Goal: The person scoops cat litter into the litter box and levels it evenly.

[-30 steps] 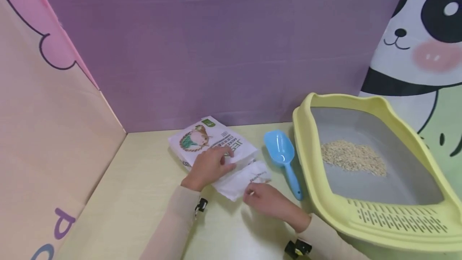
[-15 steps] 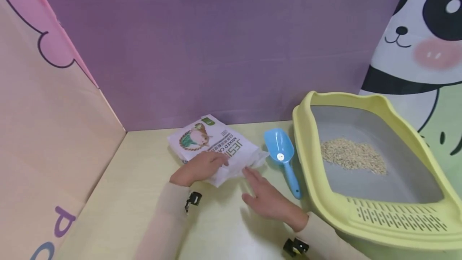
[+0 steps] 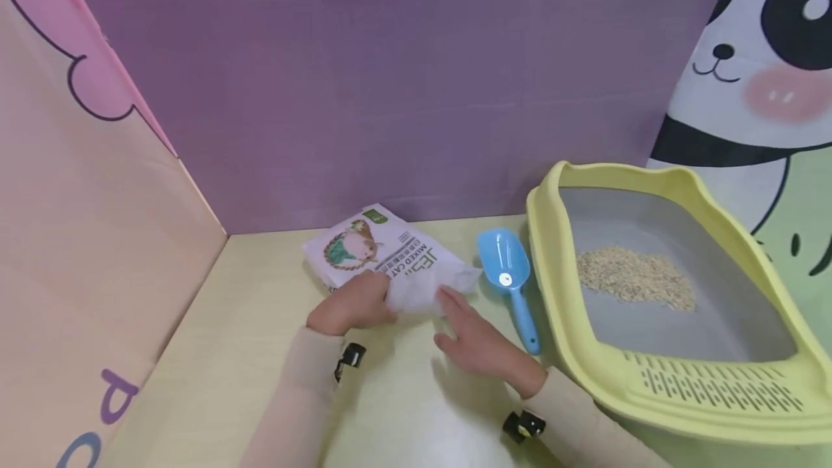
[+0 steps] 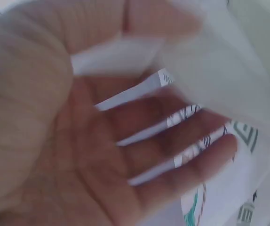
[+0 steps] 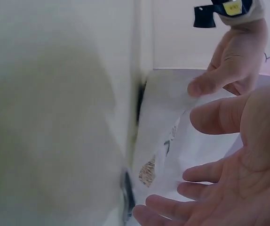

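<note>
A white printed cat litter bag (image 3: 396, 255) lies on the table, its open end towards me and folded up over its front. My left hand (image 3: 356, 302) grips the near left corner. In the left wrist view, the flap (image 4: 219, 70) covers the fingertips of my left hand (image 4: 107, 141), with the thumb on its outer side. My right hand (image 3: 481, 338) reaches the flap's near edge, fingers straight. In the right wrist view, my right hand (image 5: 238, 174) is spread beside the bag (image 5: 168, 127), where tan pellets show through a clear patch.
A blue scoop (image 3: 505, 266) lies right of the bag, handle towards me. Beyond it stands a yellow litter box (image 3: 565, 309) with a heap of tan litter (image 3: 633, 276) on its grey floor. A purple wall covering (image 3: 390, 92) rises behind the table (image 3: 214, 352).
The flap, earlier hanging towards me, is now folded up over the bag's front. My left hand has shifted to the bag's near left corner. My right hand's fingers have straightened and moved up slightly.
</note>
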Action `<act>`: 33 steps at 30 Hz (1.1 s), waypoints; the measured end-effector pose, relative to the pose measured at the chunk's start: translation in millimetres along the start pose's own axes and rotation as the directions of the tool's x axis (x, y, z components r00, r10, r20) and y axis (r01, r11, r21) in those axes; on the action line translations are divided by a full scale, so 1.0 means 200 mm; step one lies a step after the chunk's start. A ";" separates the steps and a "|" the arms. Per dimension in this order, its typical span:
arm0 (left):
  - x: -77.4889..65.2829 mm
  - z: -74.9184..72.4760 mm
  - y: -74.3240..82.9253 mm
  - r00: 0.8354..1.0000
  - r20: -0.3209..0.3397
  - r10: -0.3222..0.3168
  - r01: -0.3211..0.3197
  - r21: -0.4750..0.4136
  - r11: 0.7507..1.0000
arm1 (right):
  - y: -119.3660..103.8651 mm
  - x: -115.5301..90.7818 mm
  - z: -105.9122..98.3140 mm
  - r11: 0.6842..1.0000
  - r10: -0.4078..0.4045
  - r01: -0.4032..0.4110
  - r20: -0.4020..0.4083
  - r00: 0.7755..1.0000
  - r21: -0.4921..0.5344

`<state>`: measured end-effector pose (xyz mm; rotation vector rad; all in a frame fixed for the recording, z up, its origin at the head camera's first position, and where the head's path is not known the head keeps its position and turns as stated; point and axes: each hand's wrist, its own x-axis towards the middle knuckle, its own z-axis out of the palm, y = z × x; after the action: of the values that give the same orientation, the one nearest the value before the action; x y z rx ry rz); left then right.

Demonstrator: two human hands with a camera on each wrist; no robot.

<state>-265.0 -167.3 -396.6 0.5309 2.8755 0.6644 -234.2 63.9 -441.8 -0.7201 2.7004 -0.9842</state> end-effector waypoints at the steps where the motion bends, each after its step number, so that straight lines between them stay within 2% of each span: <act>1: 0.00 -0.01 -0.01 0.999 -0.035 0.014 -0.014 0.014 1.000 | 0.00 0.01 -0.01 1.000 -0.009 0.009 -0.019 1.000 0.002; 4: 0.00 -0.04 -0.05 0.993 -0.111 0.047 -0.045 0.021 0.999 | -0.02 0.04 -0.04 1.000 -0.012 0.011 -0.092 0.996 -0.007; 7: -0.02 -0.08 -0.09 0.987 -0.158 0.041 -0.042 -0.003 0.999 | -0.05 0.07 -0.08 0.999 0.015 -0.023 -0.155 0.988 -0.045; 9: -0.03 -0.10 -0.11 0.981 -0.188 0.035 -0.038 -0.012 0.999 | -0.07 0.09 -0.11 0.995 0.041 -0.056 -0.167 0.985 -0.082; 13: -0.05 -0.14 -0.14 0.965 -0.254 0.068 -0.071 -0.002 0.997 | -0.08 0.13 -0.15 0.980 0.050 -0.083 -0.182 0.982 -0.181; 17: -0.06 -0.16 -0.15 0.947 -0.309 0.090 -0.091 0.011 0.996 | -0.08 0.18 -0.15 0.974 0.080 -0.122 -0.212 0.974 -0.193; 20: -0.08 -0.18 -0.14 0.941 -0.328 0.078 -0.087 -0.012 0.996 | -0.08 0.22 -0.12 0.977 0.133 -0.168 -0.245 0.960 -0.130; 23: -0.10 -0.20 -0.14 0.938 -0.338 0.080 -0.098 -0.037 0.994 | -0.06 0.24 -0.10 0.984 0.140 -0.167 -0.317 0.938 -0.060; 27: -0.11 -0.21 -0.14 0.925 -0.353 0.138 -0.162 -0.039 0.986 | -0.02 0.26 -0.09 0.991 0.110 -0.135 -0.450 0.886 -0.024; 29: -0.12 -0.22 -0.14 0.922 -0.349 0.168 -0.199 -0.054 0.979 | -0.01 0.28 -0.10 0.992 0.102 -0.125 -0.487 0.868 -0.015; 31: -0.13 -0.23 -0.14 0.925 -0.333 0.185 -0.222 -0.076 0.972 | 0.01 0.29 -0.11 0.994 0.093 -0.111 -0.499 0.862 -0.006; 33: -0.13 -0.23 -0.14 0.933 -0.307 0.189 -0.233 -0.114 0.966 | 0.02 0.30 -0.11 0.995 0.084 -0.095 -0.492 0.866 0.003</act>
<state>-258.6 -219.4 -366.9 0.7892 3.0286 1.0676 -294.4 48.1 -427.6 -0.3728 3.1419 -1.2612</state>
